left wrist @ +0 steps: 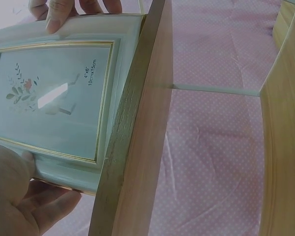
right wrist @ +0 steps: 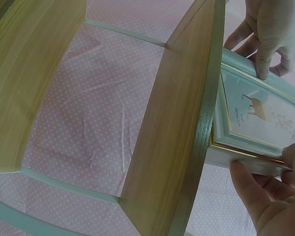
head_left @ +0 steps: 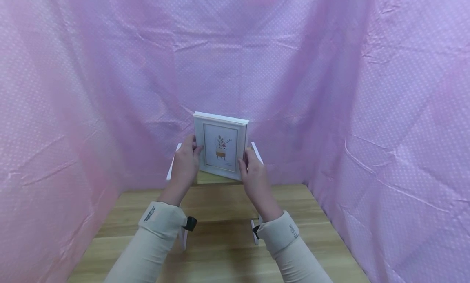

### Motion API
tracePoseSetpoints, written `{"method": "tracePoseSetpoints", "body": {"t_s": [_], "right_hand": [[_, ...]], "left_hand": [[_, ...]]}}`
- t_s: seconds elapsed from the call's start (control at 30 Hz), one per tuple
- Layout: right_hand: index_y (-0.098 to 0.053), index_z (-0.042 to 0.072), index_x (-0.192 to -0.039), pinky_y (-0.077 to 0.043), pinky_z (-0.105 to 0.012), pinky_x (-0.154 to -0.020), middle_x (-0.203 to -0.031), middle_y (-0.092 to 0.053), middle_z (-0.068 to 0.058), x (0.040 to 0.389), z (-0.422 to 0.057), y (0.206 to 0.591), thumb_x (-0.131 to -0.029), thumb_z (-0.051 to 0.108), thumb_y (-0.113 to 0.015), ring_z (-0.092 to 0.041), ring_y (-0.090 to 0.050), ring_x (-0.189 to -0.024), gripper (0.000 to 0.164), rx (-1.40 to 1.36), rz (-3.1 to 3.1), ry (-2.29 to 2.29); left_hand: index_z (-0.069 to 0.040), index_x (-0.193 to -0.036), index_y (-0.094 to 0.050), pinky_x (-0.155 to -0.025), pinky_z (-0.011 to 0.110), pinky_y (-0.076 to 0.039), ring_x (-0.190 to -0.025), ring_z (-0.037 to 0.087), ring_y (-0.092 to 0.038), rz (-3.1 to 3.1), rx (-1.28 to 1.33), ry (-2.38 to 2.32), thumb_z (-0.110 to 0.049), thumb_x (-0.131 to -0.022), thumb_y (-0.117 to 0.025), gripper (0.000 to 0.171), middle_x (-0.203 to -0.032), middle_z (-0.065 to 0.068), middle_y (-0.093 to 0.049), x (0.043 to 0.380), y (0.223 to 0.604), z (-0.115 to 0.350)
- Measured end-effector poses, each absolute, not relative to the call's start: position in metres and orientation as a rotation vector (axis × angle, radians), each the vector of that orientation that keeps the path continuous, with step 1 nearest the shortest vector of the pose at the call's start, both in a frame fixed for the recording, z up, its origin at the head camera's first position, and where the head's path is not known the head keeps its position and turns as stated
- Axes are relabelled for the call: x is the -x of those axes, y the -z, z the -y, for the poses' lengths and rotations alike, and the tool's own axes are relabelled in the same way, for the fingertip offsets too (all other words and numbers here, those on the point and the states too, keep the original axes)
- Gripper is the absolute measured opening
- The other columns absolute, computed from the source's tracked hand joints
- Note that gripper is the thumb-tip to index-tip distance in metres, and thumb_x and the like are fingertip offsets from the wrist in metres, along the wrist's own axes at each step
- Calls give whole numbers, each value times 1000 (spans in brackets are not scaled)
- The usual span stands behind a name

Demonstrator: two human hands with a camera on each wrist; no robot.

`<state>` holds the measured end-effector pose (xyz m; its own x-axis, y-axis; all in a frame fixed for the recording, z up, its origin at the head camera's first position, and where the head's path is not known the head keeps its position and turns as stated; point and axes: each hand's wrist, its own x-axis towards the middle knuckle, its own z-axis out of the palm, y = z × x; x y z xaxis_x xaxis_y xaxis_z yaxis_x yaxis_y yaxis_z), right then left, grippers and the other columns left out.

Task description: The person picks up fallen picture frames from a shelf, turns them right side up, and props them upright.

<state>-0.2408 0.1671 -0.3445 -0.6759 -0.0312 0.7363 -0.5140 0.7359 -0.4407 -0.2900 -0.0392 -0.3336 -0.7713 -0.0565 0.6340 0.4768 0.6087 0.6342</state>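
A white picture frame with a gold inner line and a plant print stands nearly upright, slightly tilted, over the top board of a small wooden shelf. My left hand grips its left edge, thumb on the front and fingers behind. On the opposite edge my right hand holds it the same way, lower down. In the left wrist view, the frame's lower edge is right at the shelf board. The right wrist view shows the frame's thick side under my right fingers.
White metal side pieces rise at both ends of the shelf, with legs below. The shelf stands on a wood-grain table. Pink dotted cloth hangs behind and on both sides. A lower board lies beneath the top one.
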Motion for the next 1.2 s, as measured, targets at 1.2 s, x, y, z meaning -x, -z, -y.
{"method": "tracePoseSetpoints", "body": {"t_s": [1.2], "right_hand": [[-53, 5, -118, -60, -35, -74, -109, -68, -12, 230, -160, 348, -103, 15, -60, -23, -70, -93, 19, -406, 2186, -750]], "left_hand": [[-5, -136, -50, -90, 49, -57, -113, 37, -64, 2249, 355, 1140, -16, -106, -53, 32, -124, 19, -64, 294, 334, 38]]}}
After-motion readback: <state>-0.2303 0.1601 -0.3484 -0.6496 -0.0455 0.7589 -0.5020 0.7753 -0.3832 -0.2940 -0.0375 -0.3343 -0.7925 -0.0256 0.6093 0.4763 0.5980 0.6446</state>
